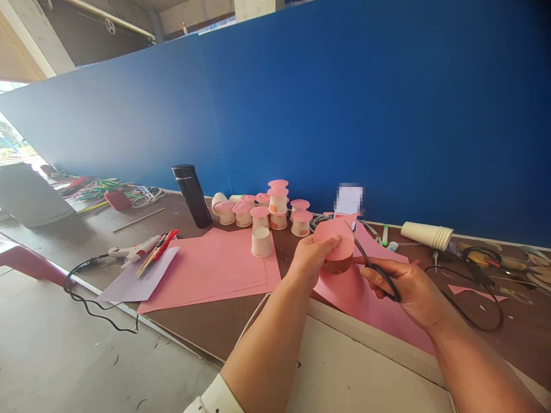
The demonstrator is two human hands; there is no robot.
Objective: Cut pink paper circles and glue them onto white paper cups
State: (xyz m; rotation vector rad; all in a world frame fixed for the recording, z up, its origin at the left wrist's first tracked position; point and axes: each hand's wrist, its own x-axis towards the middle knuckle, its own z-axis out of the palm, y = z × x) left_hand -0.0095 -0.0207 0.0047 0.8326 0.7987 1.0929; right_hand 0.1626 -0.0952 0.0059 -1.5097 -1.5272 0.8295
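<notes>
A rounded piece of pink paper (338, 238) is pinched in my left hand (316, 255), thumb on top. My right hand (396, 284) is closed round the handles of black-handled scissors (383, 281), whose blades reach up along the right edge of that paper. Whether the blades are parted is hard to make out. Below both hands, a larger pink sheet (383, 312) lies on the brown table. Left of my left hand, a white paper cup (261, 242) stands upside down at the edge of stacked pink sheets (215, 267).
Several cups with pink paper tops (301, 222) stand along the blue panel (344, 103), beside a black bottle (192, 195). A red utility knife (157, 252) and a corded glue gun (133, 250) lie left. Nested paper cups (427, 236) and cables lie right. A pale box (365, 367) is nearest me.
</notes>
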